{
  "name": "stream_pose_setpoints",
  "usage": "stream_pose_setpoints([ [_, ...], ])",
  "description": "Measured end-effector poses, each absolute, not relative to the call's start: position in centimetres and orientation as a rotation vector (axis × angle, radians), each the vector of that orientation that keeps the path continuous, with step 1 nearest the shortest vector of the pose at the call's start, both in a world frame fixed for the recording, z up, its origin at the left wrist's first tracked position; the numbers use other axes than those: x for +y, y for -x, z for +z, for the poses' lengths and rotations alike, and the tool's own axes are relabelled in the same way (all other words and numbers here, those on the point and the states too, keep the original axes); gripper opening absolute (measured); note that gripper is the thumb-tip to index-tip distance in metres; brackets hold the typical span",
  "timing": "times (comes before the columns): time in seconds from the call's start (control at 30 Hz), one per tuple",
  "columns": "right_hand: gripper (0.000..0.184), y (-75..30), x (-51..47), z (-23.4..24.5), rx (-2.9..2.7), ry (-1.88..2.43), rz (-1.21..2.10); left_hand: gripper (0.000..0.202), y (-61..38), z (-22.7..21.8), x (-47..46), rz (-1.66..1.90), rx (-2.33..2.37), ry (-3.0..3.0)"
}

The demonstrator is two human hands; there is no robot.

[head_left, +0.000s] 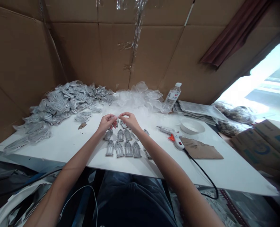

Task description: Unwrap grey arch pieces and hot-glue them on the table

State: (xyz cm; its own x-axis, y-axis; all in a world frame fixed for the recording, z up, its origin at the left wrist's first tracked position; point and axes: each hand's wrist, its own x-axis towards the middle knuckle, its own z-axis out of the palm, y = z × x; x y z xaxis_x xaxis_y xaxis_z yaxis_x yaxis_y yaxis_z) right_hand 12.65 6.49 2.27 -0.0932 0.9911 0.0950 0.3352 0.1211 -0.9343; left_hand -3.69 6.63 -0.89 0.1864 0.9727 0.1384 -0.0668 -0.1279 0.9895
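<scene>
Both hands meet above the far edge of the laid-out pieces, fingertips nearly touching. My left hand (pixel 108 122) has its fingers closed in a pinch; what they hold is too small to make out. Opposite it, my right hand (pixel 128 119) also pinches, its contents hidden. Beneath and in front of them, small grey arched window-shaped pieces (pixel 119 148) lie in rows on the white table (pixel 83 148). Another such piece (pixel 124 125) lies just under my right hand. My right forearm covers part of the rows.
A large heap of bagged grey pieces (pixel 59 101) fills the back left. Crumpled clear bags (pixel 140 97) and a water bottle (pixel 172 97) stand behind my hands. To the right are a glue gun (pixel 175 137) with its black cord, a white bowl (pixel 192 126) and a cardboard scrap (pixel 203 148).
</scene>
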Motion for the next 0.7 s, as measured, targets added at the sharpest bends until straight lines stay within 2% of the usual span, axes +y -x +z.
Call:
stream_pose_setpoints([
  [0.7,0.029,-14.1,4.4,0.7,-1.422,1.312,1.06,0.026,3.8,-1.3,6.8,1.083,0.947,-1.396],
])
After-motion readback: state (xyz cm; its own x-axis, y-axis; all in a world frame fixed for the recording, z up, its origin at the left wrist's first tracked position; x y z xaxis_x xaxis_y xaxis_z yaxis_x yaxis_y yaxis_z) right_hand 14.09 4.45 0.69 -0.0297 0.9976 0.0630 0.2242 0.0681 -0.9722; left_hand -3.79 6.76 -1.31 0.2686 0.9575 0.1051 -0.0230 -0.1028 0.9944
